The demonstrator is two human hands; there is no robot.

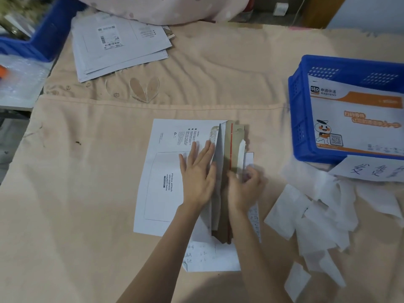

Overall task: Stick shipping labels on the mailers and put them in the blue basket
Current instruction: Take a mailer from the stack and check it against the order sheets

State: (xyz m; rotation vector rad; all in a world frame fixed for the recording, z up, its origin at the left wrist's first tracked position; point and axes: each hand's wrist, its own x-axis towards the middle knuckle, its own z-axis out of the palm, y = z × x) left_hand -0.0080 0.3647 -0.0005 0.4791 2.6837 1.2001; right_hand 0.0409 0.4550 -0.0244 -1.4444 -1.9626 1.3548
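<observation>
1. A person's 2 bare forearms reach up from the bottom edge over a peach-coloured cloth [87, 193] that covers the work surface.
2. A white mailer [161, 171] lies flat at the centre of the cloth, printed side up, with an outlined box reading "Please attach sto express waybill here".
3. The left hand [197, 171] lies flat on the mailer's right part, fingers straight and slightly spread, pressing it down.
4. The mailer's brown flap [227, 171] stands raised along its right edge, with a red strip [231, 149] running down its length.
5. The right hand [246, 184] is at the flap, fingers curled and pinching a thin white strip [241, 154] that rises from the flap beside the red strip.
6. A sheet of paper with handwriting [207, 256] lies under the mailer's near end, between the forearms.
7. The blue basket [299, 119] sits at the right edge of the cloth, well apart from the hands, and holds a white and orange mailer marked "sto express" [354, 119].
8. A white card with handwritten characters [369, 169] leans at the basket's near side.
9. Loose white backing papers [317, 226] lie piled on the cloth in front of the basket, to the right of the right hand.
10. A stack of white mailers [118, 44] lies at the far left, the top 1 bearing a barcode label [109, 37].
11. Part of another blue bin [43, 33] shows at the top left corner.
</observation>
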